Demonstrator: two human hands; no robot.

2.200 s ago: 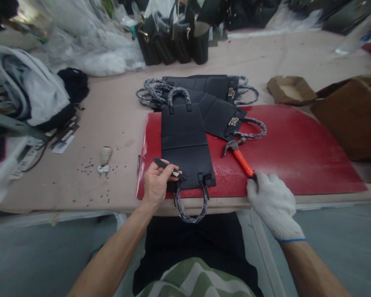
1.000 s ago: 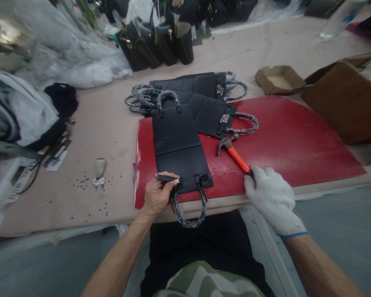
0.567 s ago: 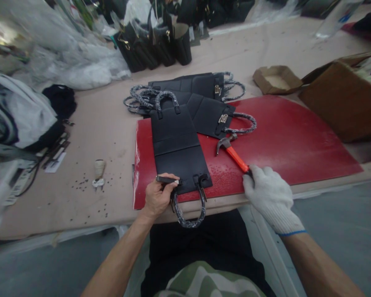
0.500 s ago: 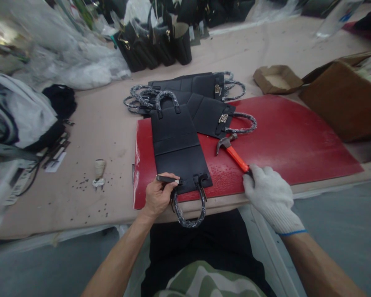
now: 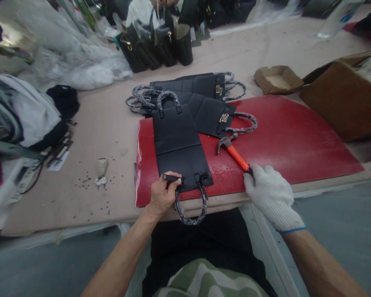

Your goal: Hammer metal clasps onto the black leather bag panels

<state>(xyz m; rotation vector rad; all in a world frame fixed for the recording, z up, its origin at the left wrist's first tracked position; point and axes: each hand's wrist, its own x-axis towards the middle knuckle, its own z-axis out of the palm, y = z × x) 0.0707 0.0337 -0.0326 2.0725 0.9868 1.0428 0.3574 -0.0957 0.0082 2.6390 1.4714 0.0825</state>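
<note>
My left hand (image 5: 163, 194), bare, pinches a short dark metal punch (image 5: 170, 177) at the lower left corner of a black leather bag panel (image 5: 181, 148). The punch leans, its pale end near the handle mount. The panel's wrapped loop handle (image 5: 190, 222) hangs over the table's front edge; another wrapped handle is at its far end. My right hand (image 5: 267, 194), in a white knit glove, is closed around the grip of a claw hammer (image 5: 237, 157) with an orange shaft. The hammer's head is over the red mat (image 5: 284, 136), right of the panel.
More black bag panels (image 5: 200, 84) with wrapped handles and metal clasps lie behind. Left on the table are a pronged tool (image 5: 101, 171) and scattered dark bits. A cardboard tray (image 5: 278, 80) and a brown box (image 5: 343, 99) stand right. Finished black bags (image 5: 154, 45) stand at the back.
My left hand and the punch have shifted slightly to the right, and the punch looks a little more tilted. The hammer and my right hand are nearly still. The view has moved slightly.
</note>
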